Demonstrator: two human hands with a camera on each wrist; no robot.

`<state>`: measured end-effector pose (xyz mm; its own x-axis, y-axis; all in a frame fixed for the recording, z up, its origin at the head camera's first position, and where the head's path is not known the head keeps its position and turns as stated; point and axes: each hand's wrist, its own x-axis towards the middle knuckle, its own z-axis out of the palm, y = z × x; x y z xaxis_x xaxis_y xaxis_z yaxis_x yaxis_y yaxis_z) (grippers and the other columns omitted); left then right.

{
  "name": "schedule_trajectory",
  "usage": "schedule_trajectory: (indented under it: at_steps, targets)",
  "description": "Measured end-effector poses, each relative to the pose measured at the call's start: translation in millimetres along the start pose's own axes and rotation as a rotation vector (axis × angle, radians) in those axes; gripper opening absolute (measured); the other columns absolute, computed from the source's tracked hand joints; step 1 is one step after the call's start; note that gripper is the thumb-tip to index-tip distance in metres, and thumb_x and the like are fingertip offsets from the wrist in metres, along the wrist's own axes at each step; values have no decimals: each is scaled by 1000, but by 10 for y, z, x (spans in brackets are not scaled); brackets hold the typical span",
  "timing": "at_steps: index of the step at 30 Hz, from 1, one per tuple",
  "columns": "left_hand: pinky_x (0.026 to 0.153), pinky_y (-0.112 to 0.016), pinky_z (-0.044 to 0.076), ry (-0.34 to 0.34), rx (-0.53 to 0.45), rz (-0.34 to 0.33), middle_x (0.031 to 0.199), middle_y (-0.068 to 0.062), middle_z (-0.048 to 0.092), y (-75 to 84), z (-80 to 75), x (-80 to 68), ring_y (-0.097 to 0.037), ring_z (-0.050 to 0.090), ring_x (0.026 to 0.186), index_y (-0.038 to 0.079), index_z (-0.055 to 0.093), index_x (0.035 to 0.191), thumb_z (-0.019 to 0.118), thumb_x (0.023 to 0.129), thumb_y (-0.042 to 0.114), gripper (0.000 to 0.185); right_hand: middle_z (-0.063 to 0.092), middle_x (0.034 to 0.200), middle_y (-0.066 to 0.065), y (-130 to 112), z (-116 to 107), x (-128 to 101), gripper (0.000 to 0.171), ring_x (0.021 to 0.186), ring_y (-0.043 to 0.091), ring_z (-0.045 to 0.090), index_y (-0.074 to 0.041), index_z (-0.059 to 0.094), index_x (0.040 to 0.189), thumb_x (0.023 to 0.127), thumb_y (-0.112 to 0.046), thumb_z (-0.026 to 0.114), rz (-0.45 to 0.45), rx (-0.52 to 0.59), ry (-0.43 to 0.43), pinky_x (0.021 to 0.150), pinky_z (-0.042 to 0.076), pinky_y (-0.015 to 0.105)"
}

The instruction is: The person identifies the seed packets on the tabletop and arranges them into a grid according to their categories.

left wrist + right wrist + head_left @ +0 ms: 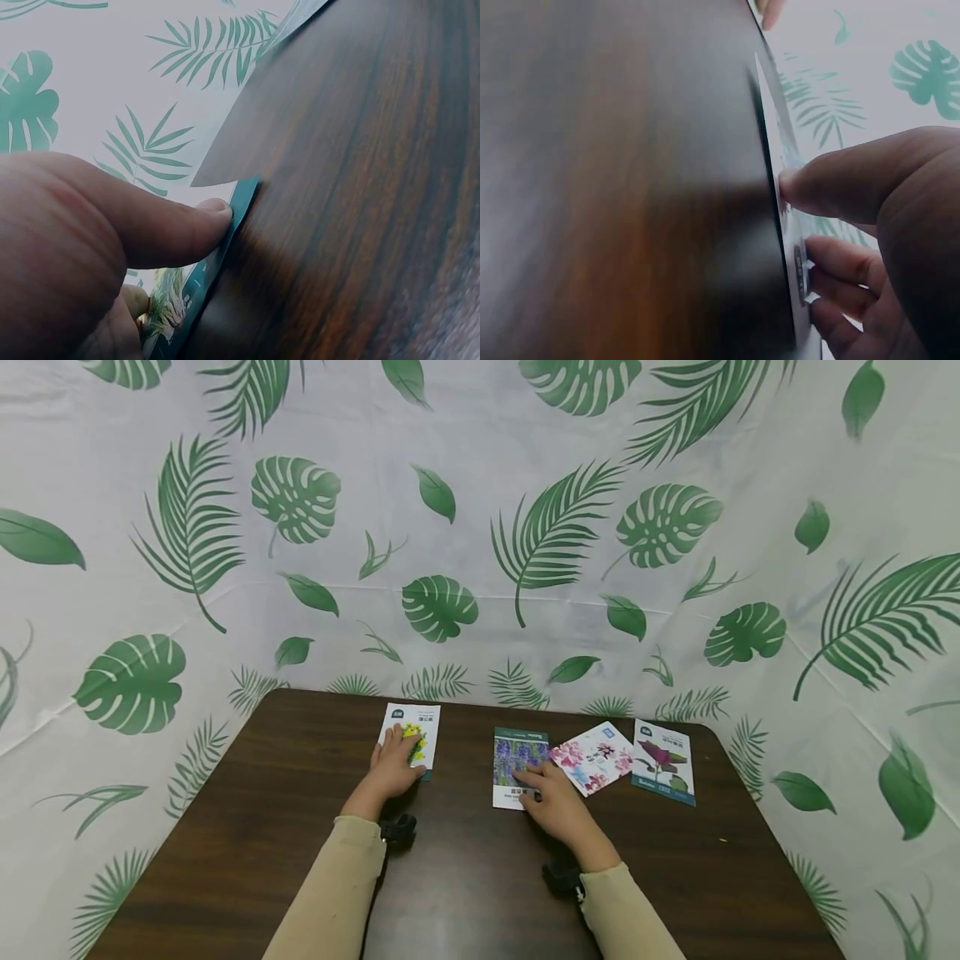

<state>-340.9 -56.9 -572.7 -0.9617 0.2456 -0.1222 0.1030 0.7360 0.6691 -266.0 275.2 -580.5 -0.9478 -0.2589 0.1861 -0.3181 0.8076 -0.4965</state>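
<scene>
head view high, facing forward-down over the table (247, 827); wrist views close, low along its surface, sharing packet edges

Table (247, 843) near half bare wood on both sides of forearms; wide lane between forearms too. Far strip crowded: four seed packets in row. Yellow-flower packet (415, 724) far left under left hand (393, 768); purple-flower packet (517, 756) under right hand (551, 802); gap of bare wood between those two. Pink-flower packet (596, 756) just beside purple one, touching dark-leaf packet (663, 760). Leaf-print cloth wall (480, 610) closes back and both sides.
</scene>
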Motion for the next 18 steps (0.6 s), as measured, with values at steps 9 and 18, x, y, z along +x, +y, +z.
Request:
schedule_trajectory:
  at_steps: [9, 18]
  targets:
    - [136, -68, 0, 7, -11, 6, 181, -30, 0, -13, -4, 4, -47, -5, 170, 4, 41, 167, 71, 105, 19, 71, 65, 148, 24, -90, 151, 307, 44, 127, 43, 57, -8, 73, 142, 99, -9, 78, 10, 87, 8, 103, 51, 58]
    - [136, -69, 2, 41, -37, 34, 180, -33, 6, -32, -2, -10, -50, 0, 169, 4, 54, 156, 74, 103, 17, 58, 56, 163, 21, 22, 210, 353, 27, 156, 49, 44, -6, 73, 122, 96, -5, 76, 29, 211, 2, 129, 34, 65]
